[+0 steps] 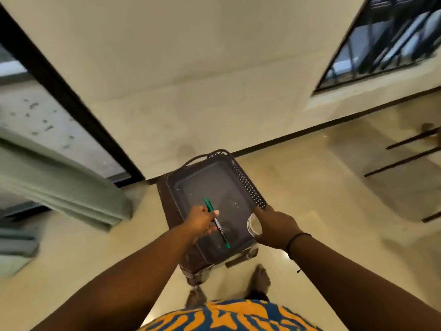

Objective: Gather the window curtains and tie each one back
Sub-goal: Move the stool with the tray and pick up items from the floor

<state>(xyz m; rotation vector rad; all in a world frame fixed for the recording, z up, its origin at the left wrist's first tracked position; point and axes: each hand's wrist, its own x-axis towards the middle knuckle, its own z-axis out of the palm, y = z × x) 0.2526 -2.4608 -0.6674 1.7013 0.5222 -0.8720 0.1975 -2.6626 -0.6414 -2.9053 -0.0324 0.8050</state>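
Low centre: left hand [201, 222] pinching a green marker [216, 222], right hand [274, 226] gripping a small roll [253, 226], both over a dark tray [248, 185]. Best set down gently inside, freeing both hands. Far left: pale green curtain [59, 185], hanging ungathered, untied.

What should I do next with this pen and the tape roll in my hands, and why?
Probably lower the pen into the dark tray and let go. Your left hand pinches it right over the tray, your right hand grips the tape roll at the rim, and the green curtain hangs loose at your left, needing free hands.
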